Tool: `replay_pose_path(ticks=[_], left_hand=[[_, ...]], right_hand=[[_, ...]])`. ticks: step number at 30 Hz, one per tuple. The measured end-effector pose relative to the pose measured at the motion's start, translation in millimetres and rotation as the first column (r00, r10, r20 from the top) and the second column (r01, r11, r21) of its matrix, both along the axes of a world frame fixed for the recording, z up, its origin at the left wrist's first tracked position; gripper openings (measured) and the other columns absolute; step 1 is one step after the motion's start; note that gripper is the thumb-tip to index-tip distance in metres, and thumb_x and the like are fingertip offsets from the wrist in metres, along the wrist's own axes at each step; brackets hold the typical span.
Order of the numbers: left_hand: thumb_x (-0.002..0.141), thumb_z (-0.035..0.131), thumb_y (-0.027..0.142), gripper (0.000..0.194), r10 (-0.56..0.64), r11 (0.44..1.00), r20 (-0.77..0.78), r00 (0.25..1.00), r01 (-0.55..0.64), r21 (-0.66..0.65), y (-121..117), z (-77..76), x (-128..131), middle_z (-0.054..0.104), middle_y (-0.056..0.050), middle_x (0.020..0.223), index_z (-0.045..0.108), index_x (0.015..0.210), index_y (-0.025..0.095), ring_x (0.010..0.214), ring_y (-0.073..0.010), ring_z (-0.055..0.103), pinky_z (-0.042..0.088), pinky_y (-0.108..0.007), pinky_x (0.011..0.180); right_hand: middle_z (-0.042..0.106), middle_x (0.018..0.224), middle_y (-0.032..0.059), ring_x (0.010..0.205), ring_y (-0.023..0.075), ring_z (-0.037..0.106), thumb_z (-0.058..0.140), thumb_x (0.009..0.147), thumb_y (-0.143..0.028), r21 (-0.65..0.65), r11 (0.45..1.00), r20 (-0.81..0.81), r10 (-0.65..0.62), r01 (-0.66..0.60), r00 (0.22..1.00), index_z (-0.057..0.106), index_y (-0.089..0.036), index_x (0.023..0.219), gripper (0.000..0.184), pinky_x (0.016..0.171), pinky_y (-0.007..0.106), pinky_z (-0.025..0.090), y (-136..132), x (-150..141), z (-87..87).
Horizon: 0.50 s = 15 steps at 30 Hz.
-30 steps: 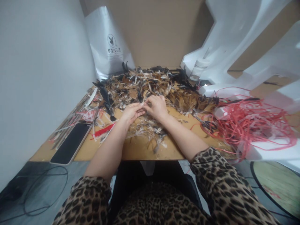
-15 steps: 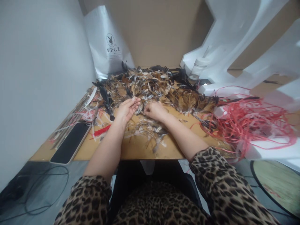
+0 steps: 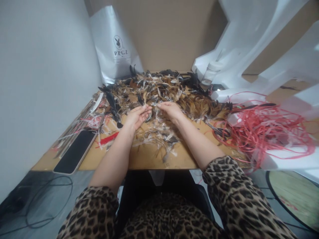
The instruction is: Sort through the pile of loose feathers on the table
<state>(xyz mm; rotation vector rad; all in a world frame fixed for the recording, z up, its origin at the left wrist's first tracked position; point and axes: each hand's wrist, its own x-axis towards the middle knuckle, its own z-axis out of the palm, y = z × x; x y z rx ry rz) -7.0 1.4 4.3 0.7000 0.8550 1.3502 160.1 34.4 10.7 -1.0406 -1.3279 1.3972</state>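
My left hand (image 3: 138,116) is closed in a pinch, with a small tan feather (image 3: 145,99) standing up from its fingertips. Close beside it, my right hand (image 3: 170,111) has thumb and forefinger pressed together at the left hand's level; whatever lies between them is too small to make out. Behind both hands spreads a large heap of brown, tan and black feathers (image 3: 159,88). Nearer my body, under and between the wrists, loose pale fluff and feather scraps (image 3: 159,136) lie scattered on the wooden table (image 3: 149,161).
At left lie a phone (image 3: 74,152), a red strip (image 3: 108,138) and thin sticks (image 3: 74,127). Tangled pink-red ribbon (image 3: 269,132) covers the right side. Farther back stand a silver bag (image 3: 117,43) and a clear jar (image 3: 210,73).
My right hand has risen and moved away from me, from low by the table to level with the left fingertips. The left hand has hardly moved.
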Motion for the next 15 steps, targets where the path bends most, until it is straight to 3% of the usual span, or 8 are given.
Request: replay_pose_path(ticks=[2,5,11,15], left_hand=[[0.072,0.062,0.013,0.013,-0.063,0.998,-0.014,0.998,0.063,-0.021,-1.8,0.5,1.4,0.068,-0.011,0.084,0.063,0.084,0.008,0.069,-0.0129,0.065,0.05,-0.019,0.058],[0.071,0.063,0.014,0.015,-0.158,0.987,-0.037,0.987,0.156,-0.04,-5.2,1.5,3.1,0.068,-0.012,0.085,0.064,0.085,0.008,0.071,-0.0156,0.066,0.051,-0.019,0.057],[0.072,0.063,0.014,0.016,-0.281,0.959,-0.053,0.958,0.28,-0.03,-8.0,-1.6,3.7,0.068,-0.013,0.09,0.064,0.087,0.008,0.075,-0.0161,0.066,0.052,-0.02,0.062],[0.073,0.061,0.012,0.014,-0.262,0.965,-0.054,0.964,0.261,-0.022,-6.8,-4.6,4.9,0.068,-0.012,0.087,0.065,0.085,0.007,0.074,-0.0139,0.066,0.052,-0.019,0.064]], right_hand=[[0.053,0.052,-0.0045,0.046,0.0059,0.042,0.072,0.054,-0.036,-0.114,0.992,-0.179,0.023,-0.044,0.984,0.059,-0.015,0.068,0.028,0.047,0.02,0.029,2.9,0.9,0.1],[0.053,0.052,-0.0057,0.046,0.0053,0.044,0.075,0.051,-0.032,-0.194,0.975,-0.323,0.039,-0.107,0.945,0.057,-0.016,0.068,0.029,0.044,0.019,0.028,3.2,-0.1,0.9],[0.052,0.05,-0.0067,0.047,0.0053,0.045,0.073,0.055,-0.03,-0.261,0.952,-0.427,0.037,-0.162,0.903,0.053,-0.017,0.065,0.026,0.044,0.017,0.031,0.2,-2.0,2.6],[0.052,0.05,-0.0069,0.046,0.0052,0.045,0.073,0.056,-0.031,-0.255,0.951,-0.439,0.045,-0.173,0.897,0.052,-0.017,0.065,0.027,0.044,0.017,0.032,-1.0,-3.2,2.1]])
